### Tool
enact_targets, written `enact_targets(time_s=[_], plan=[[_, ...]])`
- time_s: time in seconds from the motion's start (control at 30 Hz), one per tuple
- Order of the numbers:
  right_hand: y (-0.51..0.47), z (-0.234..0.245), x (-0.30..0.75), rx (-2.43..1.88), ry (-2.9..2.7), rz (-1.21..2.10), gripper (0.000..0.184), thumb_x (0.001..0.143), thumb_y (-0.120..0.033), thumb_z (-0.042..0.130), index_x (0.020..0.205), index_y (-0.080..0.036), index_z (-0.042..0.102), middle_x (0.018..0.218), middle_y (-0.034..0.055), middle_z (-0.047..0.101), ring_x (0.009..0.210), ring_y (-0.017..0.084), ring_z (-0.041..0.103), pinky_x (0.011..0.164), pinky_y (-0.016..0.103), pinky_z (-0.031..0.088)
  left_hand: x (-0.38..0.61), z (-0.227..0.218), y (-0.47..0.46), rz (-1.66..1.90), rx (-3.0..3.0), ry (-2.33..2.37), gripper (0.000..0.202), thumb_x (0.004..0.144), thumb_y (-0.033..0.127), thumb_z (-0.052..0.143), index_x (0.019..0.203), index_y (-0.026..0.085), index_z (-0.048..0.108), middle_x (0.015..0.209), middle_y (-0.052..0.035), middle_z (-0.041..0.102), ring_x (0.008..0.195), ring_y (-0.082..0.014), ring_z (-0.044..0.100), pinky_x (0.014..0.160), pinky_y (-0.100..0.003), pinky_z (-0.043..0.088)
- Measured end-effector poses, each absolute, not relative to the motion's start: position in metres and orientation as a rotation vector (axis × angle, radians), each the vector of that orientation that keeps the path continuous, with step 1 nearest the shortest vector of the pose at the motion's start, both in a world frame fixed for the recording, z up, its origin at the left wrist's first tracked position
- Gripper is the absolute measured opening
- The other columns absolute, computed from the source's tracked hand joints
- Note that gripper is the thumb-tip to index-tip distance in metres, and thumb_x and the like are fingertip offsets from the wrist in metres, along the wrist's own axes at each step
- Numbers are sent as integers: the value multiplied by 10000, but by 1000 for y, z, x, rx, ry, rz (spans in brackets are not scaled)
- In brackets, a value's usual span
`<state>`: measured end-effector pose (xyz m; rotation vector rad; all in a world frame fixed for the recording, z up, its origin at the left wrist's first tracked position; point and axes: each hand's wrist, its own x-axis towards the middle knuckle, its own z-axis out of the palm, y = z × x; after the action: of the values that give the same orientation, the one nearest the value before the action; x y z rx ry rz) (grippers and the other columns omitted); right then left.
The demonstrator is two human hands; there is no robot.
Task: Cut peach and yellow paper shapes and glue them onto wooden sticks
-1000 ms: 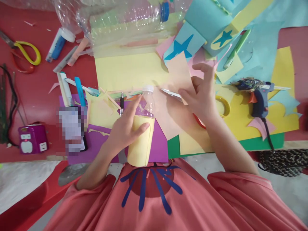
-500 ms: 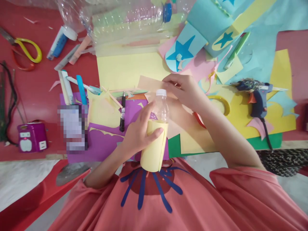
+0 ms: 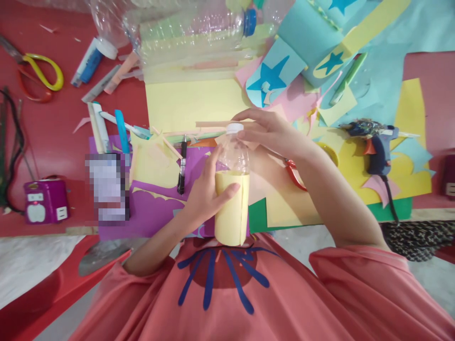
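My left hand (image 3: pixel 208 194) is wrapped round a small clear plastic bottle (image 3: pixel 232 189) with a white cap. A sheet of pale yellow paper is rolled round the bottle's lower body. The bottle stands upright close to my chest, over the table's near edge. My right hand (image 3: pixel 272 130) is just above and behind the cap, fingers pinched on a peach paper piece (image 3: pixel 216 124) that lies flat and edge-on over the cap.
Coloured paper sheets cover the red table (image 3: pixel 53 132). Red-handled scissors (image 3: pixel 295 173) lie under my right forearm. A blue glue gun (image 3: pixel 377 142) sits to the right, yellow scissors (image 3: pixel 39 76) at far left, a black pen (image 3: pixel 182 163) and a purple power strip (image 3: pixel 44 201) nearby. Large clear bottles (image 3: pixel 185 28) lie at the back.
My right hand lifted the peach paper off the table and brought it left over the bottle cap. My left hand shifted the bottle slightly right and straightened it.
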<state>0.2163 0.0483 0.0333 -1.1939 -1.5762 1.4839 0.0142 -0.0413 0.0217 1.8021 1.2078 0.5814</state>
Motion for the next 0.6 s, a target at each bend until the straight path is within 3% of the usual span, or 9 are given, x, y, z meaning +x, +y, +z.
enact_targets(time_s=[0.07, 0.13, 0.23, 0.3, 0.4, 0.5, 0.6], plan=[[50, 32, 215, -1151, -1472, 1550, 216, 743, -206, 740, 950, -234, 689, 795, -29, 660, 678, 116, 613, 574, 246, 502, 15, 20, -41, 609, 1773, 1188, 803, 898, 659, 416, 1521, 284, 77, 1605, -138, 278, 1472, -291, 328, 1101, -460, 451], [52, 31, 216, -1139, -1409, 1582, 218, 731, -178, 749, 936, -224, 689, 812, -29, 652, 693, 114, 623, 576, 240, 507, 13, 23, -36, 610, 1768, 1169, 789, 888, 673, 429, 1507, 276, 141, 1573, -139, 342, 1417, -297, 420, 1033, -433, 509], [58, 32, 222, -1162, -1422, 1604, 186, 747, -190, 737, 928, -205, 695, 769, -23, 644, 688, 116, 623, 561, 232, 496, 4, 37, -19, 640, 1786, 1248, 551, 920, 629, 411, 1339, 271, 419, 1364, -101, 567, 1059, -226, 676, 835, -367, 589], [61, 33, 225, -1146, -1508, 1650, 175, 757, -217, 726, 928, -210, 695, 730, -23, 650, 661, 122, 619, 546, 236, 490, -2, 46, -2, 825, 1918, 1417, 412, 922, 603, 432, 1137, 274, 555, 1208, -64, 628, 1070, -220, 643, 905, -389, 564], [63, 36, 223, -1071, -1686, 1745, 188, 743, -227, 719, 929, -229, 687, 732, -28, 673, 655, 129, 625, 562, 246, 500, -5, 49, 22, 837, 1971, 1475, 370, 878, 576, 538, 1107, 291, 595, 1251, -46, 619, 1203, -238, 571, 1015, -404, 510], [59, 39, 216, -1060, -1747, 1889, 248, 749, -247, 693, 995, -228, 666, 794, -22, 691, 728, 141, 646, 646, 267, 527, -1, 40, 36, 641, 1749, 1284, 475, 829, 613, 575, 1098, 225, 627, 1134, -51, 692, 1039, -211, 655, 910, -347, 550], [53, 40, 211, -1086, -1723, 1983, 298, 776, -315, 664, 1055, -213, 641, 853, -4, 689, 783, 151, 646, 701, 289, 531, 6, 33, 36, 581, 1584, 1214, 475, 784, 605, 624, 1010, 189, 660, 1041, -45, 720, 997, -202, 665, 883, -304, 535]])
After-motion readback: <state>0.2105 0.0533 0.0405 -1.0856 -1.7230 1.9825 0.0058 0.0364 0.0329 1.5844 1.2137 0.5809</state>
